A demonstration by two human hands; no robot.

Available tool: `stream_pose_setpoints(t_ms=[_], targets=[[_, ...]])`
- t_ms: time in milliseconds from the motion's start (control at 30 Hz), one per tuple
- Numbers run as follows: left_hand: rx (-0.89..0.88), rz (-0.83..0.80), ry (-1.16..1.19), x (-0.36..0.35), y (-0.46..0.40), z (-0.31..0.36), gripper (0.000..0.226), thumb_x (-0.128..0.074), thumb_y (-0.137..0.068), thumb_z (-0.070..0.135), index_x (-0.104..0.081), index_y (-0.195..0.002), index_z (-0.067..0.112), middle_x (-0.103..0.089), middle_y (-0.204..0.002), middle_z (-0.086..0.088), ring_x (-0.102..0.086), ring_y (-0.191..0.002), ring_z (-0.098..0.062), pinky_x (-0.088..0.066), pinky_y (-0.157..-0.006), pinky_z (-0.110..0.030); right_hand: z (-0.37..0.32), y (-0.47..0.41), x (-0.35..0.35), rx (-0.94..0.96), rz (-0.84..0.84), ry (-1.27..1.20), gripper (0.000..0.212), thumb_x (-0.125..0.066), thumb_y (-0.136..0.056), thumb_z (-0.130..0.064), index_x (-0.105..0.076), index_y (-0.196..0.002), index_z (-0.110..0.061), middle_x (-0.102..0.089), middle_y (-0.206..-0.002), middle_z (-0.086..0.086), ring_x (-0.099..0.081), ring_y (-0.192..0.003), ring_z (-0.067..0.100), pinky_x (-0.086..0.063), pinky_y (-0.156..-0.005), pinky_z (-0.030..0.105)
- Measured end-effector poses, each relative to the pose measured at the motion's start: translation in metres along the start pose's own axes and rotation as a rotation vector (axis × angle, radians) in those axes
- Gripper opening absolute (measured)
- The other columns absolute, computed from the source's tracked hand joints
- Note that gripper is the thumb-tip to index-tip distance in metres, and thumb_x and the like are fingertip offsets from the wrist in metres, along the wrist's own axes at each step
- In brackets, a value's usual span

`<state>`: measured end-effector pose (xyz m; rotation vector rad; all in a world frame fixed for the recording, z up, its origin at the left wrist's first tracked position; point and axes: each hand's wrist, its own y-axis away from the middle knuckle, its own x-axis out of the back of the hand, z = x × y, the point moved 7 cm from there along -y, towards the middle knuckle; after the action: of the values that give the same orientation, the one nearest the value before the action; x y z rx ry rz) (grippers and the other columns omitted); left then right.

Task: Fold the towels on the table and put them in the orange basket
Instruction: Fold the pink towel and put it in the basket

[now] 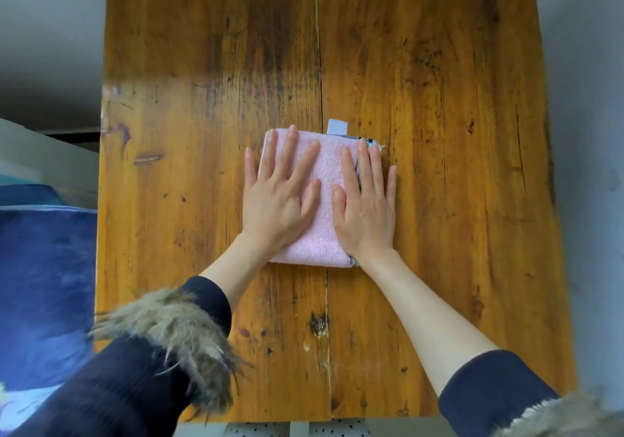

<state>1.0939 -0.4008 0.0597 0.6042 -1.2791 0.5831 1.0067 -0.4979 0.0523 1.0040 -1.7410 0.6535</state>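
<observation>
Pink towel (322, 200): folded into a compact rectangle, lying flat near the middle of the wooden counter (439, 98), across the seam between its two boards.
Towel edges: a white tag (337, 127) sticks out from the far edge; a strip of plaid trim (369, 141) shows at the far right corner and again at the near right corner.
My left hand (280, 196): fingers straight and spread, palm down, pressing on the left half of the towel; the little finger reaches past the towel's left edge onto the wood.
My right hand (366, 203): also flat with fingers apart, pressing on the right half; its little finger lies over the right edge.
Hands together: side by side, thumbs near each other but not touching.
My sleeves: dark, pushed up the forearms, with fur trim (175, 328) at the left cuff.
Left of the counter: a blue fabric surface (44, 284).
</observation>
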Motion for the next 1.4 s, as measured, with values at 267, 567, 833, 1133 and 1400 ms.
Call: stream_pose_setpoints(t_ms=[267, 567, 833, 1133, 1400], targets=[[-0.009, -0.046, 0.100, 0.014, 0.014, 0.005, 0.058, -0.023, -0.094, 0.047, -0.016, -0.149, 0.029, 0.002, -0.158, -0.006, 0.011, -0.145, -0.025, 0.007, -0.114, -0.052, -0.008, 0.006, 0.016, 0.018, -0.038, -0.047, 0.053, -0.029, -0.099, -0.027, -0.011, -0.148, -0.018, -0.005, -0.156, 0.006, 0.004, -0.144, 0.018, 0.003, -0.117, 0.048], [0.404, 0.102, 0.617, 0.030, 0.040, -0.042, 0.036, -0.050, -0.093, 0.022, -0.050, -0.125, 0.006, -0.057, -0.119, -0.011, -0.051, -0.108, -0.030, -0.042, -0.094, -0.044, 0.027, 0.033, 0.037, -0.526, 0.112, -0.523, 0.035, -0.051, -0.094, -0.028, -0.052, -0.123, -0.009, -0.053, -0.113, 0.001, -0.053, -0.106, 0.018, -0.042, -0.087, 0.029], [0.605, -0.180, 0.810, 0.016, 0.040, -0.059, 0.044, -0.061, -0.087, 0.040, -0.055, -0.120, 0.012, -0.062, -0.109, -0.002, -0.058, -0.098, -0.018, -0.049, -0.086, -0.038, 0.039, 0.021, 0.015, -0.784, -0.275, -0.606, 0.029, -0.063, -0.086, -0.033, -0.057, -0.108, -0.015, -0.065, -0.103, 0.001, -0.063, -0.093, 0.021, -0.047, -0.092, 0.050], [0.694, -0.321, 1.027, 0.012, 0.087, -0.055, 0.035, -0.063, -0.088, 0.026, -0.051, -0.119, 0.017, -0.058, -0.100, 0.010, -0.056, -0.085, -0.003, -0.042, -0.060, -0.013, 0.022, 0.046, 0.011, -0.756, -0.490, -0.599, 0.019, -0.062, -0.084, -0.022, -0.061, -0.099, -0.010, -0.065, -0.099, 0.006, -0.064, -0.090, 0.023, -0.052, -0.086, 0.048], [0.784, -0.225, 1.269, 0.021, 0.145, -0.049, 0.027, -0.067, -0.084, 0.021, -0.054, -0.104, 0.034, -0.061, -0.104, -0.005, -0.062, -0.097, -0.023, -0.054, -0.080, -0.040, 0.000, 0.062, 0.030, -0.532, -0.533, -0.729, 0.033, -0.059, -0.089, -0.015, -0.049, -0.120, -0.010, -0.057, -0.106, 0.000, -0.055, -0.078, 0.000, -0.042, -0.056, 0.016]])
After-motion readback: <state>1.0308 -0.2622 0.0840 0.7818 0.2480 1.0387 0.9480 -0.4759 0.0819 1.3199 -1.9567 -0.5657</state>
